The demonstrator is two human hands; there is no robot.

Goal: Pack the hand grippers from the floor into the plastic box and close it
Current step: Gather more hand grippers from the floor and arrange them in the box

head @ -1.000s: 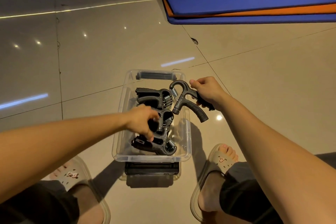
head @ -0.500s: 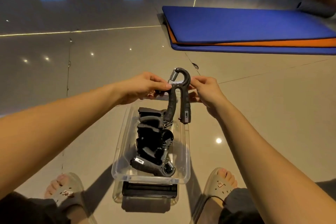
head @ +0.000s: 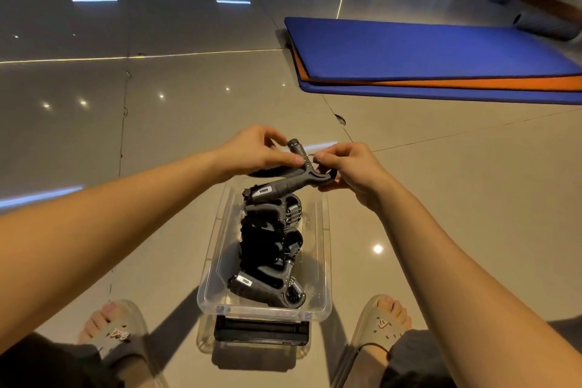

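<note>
A clear plastic box (head: 324, 261) stands on the tiled floor between my feet. Three black hand grippers (head: 267, 249) with metal springs lie stacked inside it. Above the box's far end I hold another black hand gripper (head: 283, 187) in the air, tilted nearly flat. My left hand (head: 258, 151) pinches its top from the left. My right hand (head: 349, 167) holds its curved end and spring side from the right. The far wall of the box is hidden behind this gripper and my hands.
The box's lid with a black latch (head: 261, 332) lies under the box's near end. My two sandalled feet (head: 116, 327) (head: 384, 321) flank the box. A blue and orange mat (head: 425, 57) lies on the floor at the far right.
The held gripper has turned from hanging upright to lying nearly flat, and both hands have lowered it closer to the box's far end. One second ago my left hand was inside the box.
</note>
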